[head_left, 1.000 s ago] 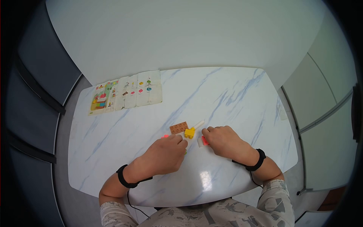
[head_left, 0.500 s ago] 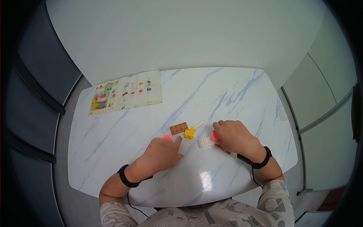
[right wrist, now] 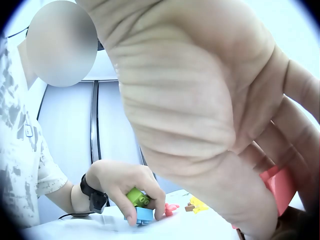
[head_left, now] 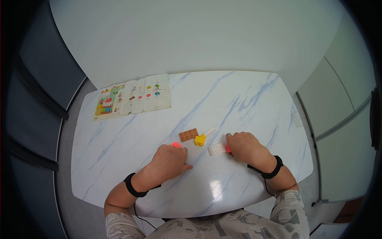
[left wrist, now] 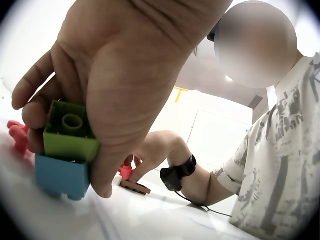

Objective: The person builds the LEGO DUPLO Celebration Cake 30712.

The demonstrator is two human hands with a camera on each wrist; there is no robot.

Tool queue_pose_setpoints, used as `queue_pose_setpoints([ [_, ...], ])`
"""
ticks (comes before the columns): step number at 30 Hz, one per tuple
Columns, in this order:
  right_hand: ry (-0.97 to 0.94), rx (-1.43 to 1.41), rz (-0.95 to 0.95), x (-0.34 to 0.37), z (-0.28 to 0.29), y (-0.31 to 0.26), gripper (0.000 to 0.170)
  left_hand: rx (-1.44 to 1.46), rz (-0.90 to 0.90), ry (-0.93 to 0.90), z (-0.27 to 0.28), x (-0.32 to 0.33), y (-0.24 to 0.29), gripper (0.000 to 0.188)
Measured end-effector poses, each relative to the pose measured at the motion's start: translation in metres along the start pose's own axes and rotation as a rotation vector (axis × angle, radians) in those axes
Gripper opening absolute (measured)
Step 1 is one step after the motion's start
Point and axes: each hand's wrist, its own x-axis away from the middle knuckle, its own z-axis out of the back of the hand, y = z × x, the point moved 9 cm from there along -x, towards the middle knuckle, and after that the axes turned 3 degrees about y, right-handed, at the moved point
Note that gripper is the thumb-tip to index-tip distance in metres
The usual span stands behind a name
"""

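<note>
My left hand [head_left: 169, 161] pinches a green brick [left wrist: 72, 137] between thumb and fingers, with a blue brick [left wrist: 61, 175] against its lower side, close over the table. Just past those fingers lies a coral flower-shaped piece [head_left: 175, 144]. My right hand [head_left: 248, 147] grips a coral brick [right wrist: 281, 187] between thumb and fingertips. In the left wrist view, that coral brick stands right at a brown plate [left wrist: 135, 187], which the hand hides in the head view. To the left of the right hand is a white studded brick [head_left: 217, 149].
Between the hands and farther back lie another brown studded plate [head_left: 188, 135], a yellow brick [head_left: 199, 140] and a white stick [head_left: 209, 130] beside it. An unfolded instruction sheet [head_left: 137, 97] covers the back left of the marbled table [head_left: 246, 95].
My right hand moved right, uncovering the white brick, then came slightly toward me, covering the brown plate beneath it. My left hand drew back left, and its extended index finger curled in.
</note>
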Motion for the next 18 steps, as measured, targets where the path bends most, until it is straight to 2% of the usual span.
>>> queue_pose_setpoints([
  [7,-0.063,-0.048,0.040,-0.0019,0.0078,-0.0049,0.025,0.018,0.006,-0.023,-0.0043,0.0013,-0.0018,0.052],
  [13,-0.124,-0.011,-0.004,-0.0041,0.0067,-0.0021,0.032,0.044,-0.038,-0.017,-0.0074,0.0017,0.0013,0.051],
  [16,-0.076,-0.011,0.029,-0.0037,0.0083,-0.0022,0.025,0.067,-0.086,0.096,-0.0019,0.0038,0.0039,0.049],
  [18,-0.049,0.000,0.041,-0.0032,0.0100,-0.0033,0.025,0.055,-0.093,0.109,-0.0005,0.0044,0.0043,0.049],
])
